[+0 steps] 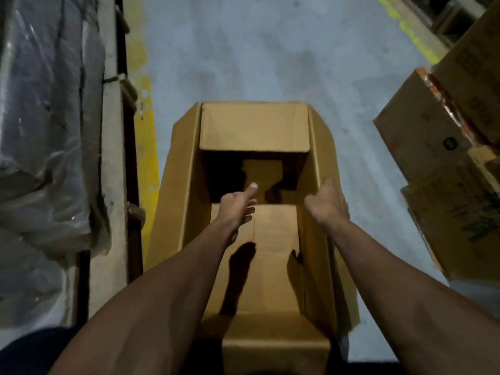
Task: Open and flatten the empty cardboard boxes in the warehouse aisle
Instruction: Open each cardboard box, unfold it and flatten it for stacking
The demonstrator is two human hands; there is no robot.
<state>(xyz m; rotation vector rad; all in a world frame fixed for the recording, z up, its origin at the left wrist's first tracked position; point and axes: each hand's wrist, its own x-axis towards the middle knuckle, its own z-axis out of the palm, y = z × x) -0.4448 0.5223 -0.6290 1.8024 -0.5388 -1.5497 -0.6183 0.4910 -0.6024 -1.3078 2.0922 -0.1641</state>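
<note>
Open cardboard box (254, 131) lies lengthwise, pointing away down the aisle.

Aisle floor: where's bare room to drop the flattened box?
Bare grey floor lies beyond the open cardboard box, between the yellow line and the stacked cartons. A narrower strip runs between the box and those cartons. The left is crowded with plastic-wrapped goods. Both hands are at the box.
</note>
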